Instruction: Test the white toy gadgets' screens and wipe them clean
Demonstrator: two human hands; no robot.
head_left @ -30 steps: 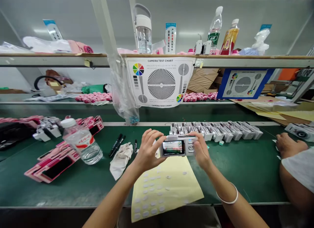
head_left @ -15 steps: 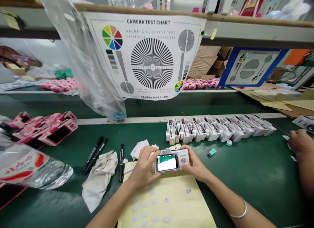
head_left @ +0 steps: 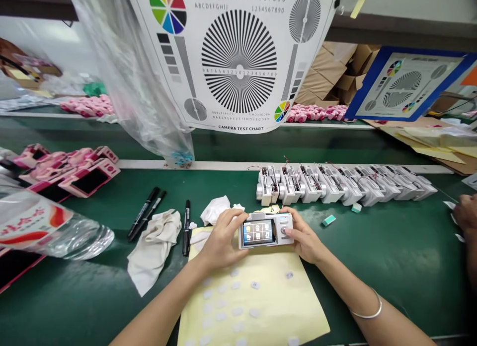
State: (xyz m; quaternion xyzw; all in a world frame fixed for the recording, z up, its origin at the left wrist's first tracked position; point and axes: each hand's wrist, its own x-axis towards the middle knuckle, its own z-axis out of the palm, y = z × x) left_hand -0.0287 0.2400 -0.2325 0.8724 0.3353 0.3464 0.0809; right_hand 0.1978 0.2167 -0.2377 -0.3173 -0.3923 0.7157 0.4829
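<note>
A small silver-white digital camera is held between both hands just above a yellow paper sheet. Its screen faces me and displays a menu of icons. My left hand grips the camera's left end, fingers over the top edge and thumb below. My right hand holds the right end, with the thumb on the round button pad. Small pale stickers dot the paper. Behind the camera, a row of white camera bodies with exposed wiring stands on the green table.
Left of the paper lie a cloth, black markers and a large water bottle. Pink cameras are piled at the left. A camera test chart hangs ahead from a shelf. Another person's hand is at the right edge.
The screen has switched from a live picture to an icon menu. My right thumb has moved onto the button pad. The view has tilted downward.
</note>
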